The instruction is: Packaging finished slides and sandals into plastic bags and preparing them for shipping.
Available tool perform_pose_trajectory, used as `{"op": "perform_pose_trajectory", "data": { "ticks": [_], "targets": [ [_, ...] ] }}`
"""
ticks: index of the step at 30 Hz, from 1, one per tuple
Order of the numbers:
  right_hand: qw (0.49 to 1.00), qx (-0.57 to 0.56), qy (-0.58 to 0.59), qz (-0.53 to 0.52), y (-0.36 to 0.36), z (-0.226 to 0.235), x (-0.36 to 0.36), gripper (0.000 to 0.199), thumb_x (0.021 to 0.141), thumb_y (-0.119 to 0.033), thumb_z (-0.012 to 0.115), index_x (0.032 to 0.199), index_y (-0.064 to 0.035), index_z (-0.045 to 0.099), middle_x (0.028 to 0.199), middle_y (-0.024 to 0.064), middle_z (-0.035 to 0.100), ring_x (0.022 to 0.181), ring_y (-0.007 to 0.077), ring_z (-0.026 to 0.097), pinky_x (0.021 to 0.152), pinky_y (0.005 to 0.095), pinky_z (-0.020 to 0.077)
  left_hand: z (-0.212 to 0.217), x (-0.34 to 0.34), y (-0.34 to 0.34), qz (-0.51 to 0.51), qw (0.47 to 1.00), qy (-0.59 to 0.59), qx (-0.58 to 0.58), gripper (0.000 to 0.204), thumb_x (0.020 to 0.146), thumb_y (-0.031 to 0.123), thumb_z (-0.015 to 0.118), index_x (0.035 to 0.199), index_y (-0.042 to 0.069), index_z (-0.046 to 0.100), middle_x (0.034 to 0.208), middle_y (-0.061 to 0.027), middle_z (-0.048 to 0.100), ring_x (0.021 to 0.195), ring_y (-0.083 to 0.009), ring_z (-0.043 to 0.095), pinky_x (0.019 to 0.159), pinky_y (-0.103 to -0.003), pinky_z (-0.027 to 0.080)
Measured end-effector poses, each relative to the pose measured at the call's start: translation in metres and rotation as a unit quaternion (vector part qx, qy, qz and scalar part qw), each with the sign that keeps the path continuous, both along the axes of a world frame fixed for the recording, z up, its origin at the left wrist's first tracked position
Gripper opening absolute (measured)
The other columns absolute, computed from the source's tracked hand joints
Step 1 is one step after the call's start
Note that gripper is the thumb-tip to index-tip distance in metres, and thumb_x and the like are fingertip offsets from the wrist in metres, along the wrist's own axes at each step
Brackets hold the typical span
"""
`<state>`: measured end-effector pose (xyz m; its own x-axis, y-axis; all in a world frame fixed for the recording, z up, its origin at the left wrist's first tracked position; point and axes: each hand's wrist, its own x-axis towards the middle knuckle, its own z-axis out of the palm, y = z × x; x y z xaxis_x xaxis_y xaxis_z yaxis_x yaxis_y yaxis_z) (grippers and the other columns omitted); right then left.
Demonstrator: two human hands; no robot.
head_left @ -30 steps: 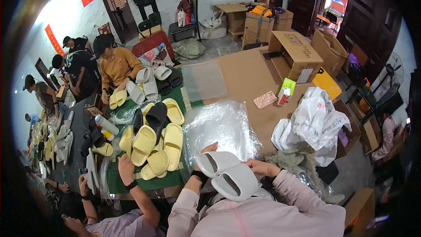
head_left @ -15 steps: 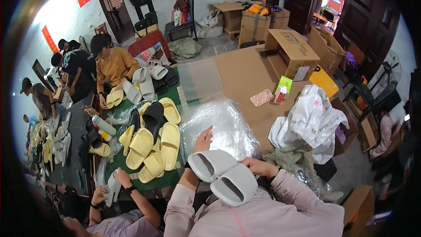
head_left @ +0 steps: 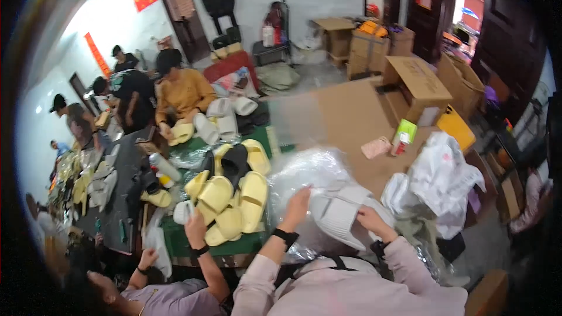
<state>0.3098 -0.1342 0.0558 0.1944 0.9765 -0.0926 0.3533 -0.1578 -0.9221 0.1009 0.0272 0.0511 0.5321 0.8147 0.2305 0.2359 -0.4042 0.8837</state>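
Observation:
A pair of light grey slippers (head_left: 342, 208) lies tilted over the pile of clear plastic bags (head_left: 310, 167) in front of me. My right hand (head_left: 374, 223) is closed on the slippers at their near right side. Just left of them, my left hand (head_left: 297, 206) has its fingers together at the edge of a bag. Blur softens the fingertips there. To the left, yellow slippers (head_left: 215, 194) and a black slipper (head_left: 235, 164) are heaped on the green table part.
A phone in a pink case (head_left: 376, 147) and a small green and red box (head_left: 404, 136) lie on the brown board. Beyond stands an open carton (head_left: 415, 88); white sacks (head_left: 439, 175) bulge at the right. A co-worker's hand (head_left: 196, 228) holds a light slipper at my left.
The grey slippers have gone from above my lap forward onto the plastic bags, with my right hand on them. My left hand's fingers have drawn together. The view has shifted left.

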Motion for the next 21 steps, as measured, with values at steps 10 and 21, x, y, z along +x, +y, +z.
{"op": "perform_pose_trajectory", "data": {
  "ticks": [10, 21],
  "targets": [
    [0.975, 0.055, -0.214, 0.011, 0.022, -0.014, -0.017, 0.025, 0.076, -0.024, 0.057, 0.083, -0.0004, 0.06, 0.085, 0.021, 0.054, 0.083, 0.0391, 0.052, 0.074, 0.0435, 0.0418, 0.002, 0.005, -0.035, -0.024, 0.932, 0.246, 0.266, 0.044, 0.082, 0.011, 0.043, 0.126, 0.012, 0.045, 0.132, -0.0137, 0.041, 0.115, -0.0412, 0.041, 0.093, -0.048, 0.037],
    [0.92, 0.085, -0.378, 0.05, 0.042, -0.027, -0.035, 0.026, 0.073, -0.021, 0.061, 0.091, -0.0037, 0.058, 0.099, 0.02, 0.051, 0.101, 0.0393, 0.043, 0.086, 0.0513, 0.0327, 0.03, 0.009, -0.075, -0.096, 0.926, 0.261, 0.255, 0.046, 0.086, 0.018, 0.046, 0.131, 0.019, 0.038, 0.138, -0.0142, 0.029, 0.127, -0.0355, 0.026, 0.1, -0.052, 0.024]
  ]
}}
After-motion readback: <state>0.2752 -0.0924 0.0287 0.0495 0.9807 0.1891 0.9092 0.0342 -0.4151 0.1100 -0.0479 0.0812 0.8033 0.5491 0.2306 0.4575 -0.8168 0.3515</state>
